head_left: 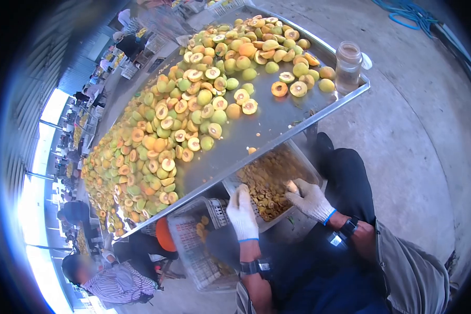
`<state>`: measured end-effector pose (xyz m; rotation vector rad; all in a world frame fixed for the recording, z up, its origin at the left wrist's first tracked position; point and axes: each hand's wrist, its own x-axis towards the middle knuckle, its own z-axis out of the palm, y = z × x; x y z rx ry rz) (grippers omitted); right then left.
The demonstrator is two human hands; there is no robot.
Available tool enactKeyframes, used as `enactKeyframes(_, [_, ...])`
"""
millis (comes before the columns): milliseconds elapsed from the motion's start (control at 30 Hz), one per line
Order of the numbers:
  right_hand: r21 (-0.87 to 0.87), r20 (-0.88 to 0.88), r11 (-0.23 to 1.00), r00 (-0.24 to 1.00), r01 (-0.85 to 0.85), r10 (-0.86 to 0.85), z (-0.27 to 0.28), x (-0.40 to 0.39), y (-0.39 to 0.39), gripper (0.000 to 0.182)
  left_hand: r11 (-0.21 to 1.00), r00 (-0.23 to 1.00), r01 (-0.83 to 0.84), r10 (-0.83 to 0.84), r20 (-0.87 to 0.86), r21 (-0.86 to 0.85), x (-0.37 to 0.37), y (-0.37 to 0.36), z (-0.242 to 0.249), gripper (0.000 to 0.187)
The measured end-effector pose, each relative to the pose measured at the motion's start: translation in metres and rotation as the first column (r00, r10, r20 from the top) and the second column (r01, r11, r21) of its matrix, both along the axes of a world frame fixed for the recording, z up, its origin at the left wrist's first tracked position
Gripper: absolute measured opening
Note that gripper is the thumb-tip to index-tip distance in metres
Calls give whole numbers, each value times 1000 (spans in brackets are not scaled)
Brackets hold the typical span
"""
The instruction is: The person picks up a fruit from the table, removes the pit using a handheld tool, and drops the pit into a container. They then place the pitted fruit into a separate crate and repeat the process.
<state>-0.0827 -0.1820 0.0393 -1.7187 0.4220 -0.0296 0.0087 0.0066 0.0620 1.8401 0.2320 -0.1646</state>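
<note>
My left hand (242, 213), in a white knit glove, is closed with its fingers bunched over the left edge of a pale plastic crate (315, 168). Brown fruit pits (269, 180) fill much of that crate. Over its right side is my right hand (311, 201), also gloved, its fingers closed around a small pinkish-orange piece (292, 186) that I cannot make out. Above both hands is a metal-rimmed table (267, 118) heaped with whole and halved apricots (193, 99), green to orange, several showing their pits.
A clear jar (348, 68) of liquid stands at the table's right corner. Left of my knees is a white crate (191, 251) holding some yellow fruit pieces. A person in a striped shirt (123, 280) sits at lower left. A blue hose (411, 15) lies on the floor.
</note>
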Motion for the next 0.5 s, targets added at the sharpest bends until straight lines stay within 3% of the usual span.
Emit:
enactKeyframes(33, [29, 53, 999, 998, 45, -46, -5, 0, 2, 31, 994, 997, -47, 53, 58, -94, 9, -6, 18, 40])
enactKeyframes(67, [28, 64, 999, 997, 41, -43, -9, 0, 2, 31, 999, 990, -36, 40, 133, -33, 20, -7, 35, 35])
enactKeyframes(167, [33, 38, 992, 992, 122, -123, -13, 4, 0, 29, 995, 969, -80, 91, 229, -57, 88, 9, 21, 36])
enactKeyframes(233, [76, 11, 988, 991, 134, -136, -11, 6, -1, 29, 986, 925, -122, 71, 374, 114, 135, 17, 12, 32])
enactKeyframes(267, [117, -26, 981, 988, 152, -150, -11, 7, -2, 29, 986, 923, -122, 71, 378, 113, 155, 17, 9, 32])
enactKeyframes(333, [139, -50, 978, 987, 158, -152, -14, 9, -2, 29, 881, 875, -178, -62, 480, 438, 190, 15, 1, 39])
enactKeyframes(367, [158, -60, 974, 986, 163, -155, -15, 10, -2, 29, 882, 878, -172, -65, 475, 439, 208, 15, -8, 39])
enactKeyframes(433, [192, -91, 967, 984, 170, -155, -15, 10, -3, 28, 759, 899, -114, -196, 391, 641, 241, 17, -28, 42])
enactKeyframes(500, [212, -119, 962, 981, 173, -151, -16, 11, -4, 27, 692, 909, -44, -272, 317, 720, 266, 20, -44, 47])
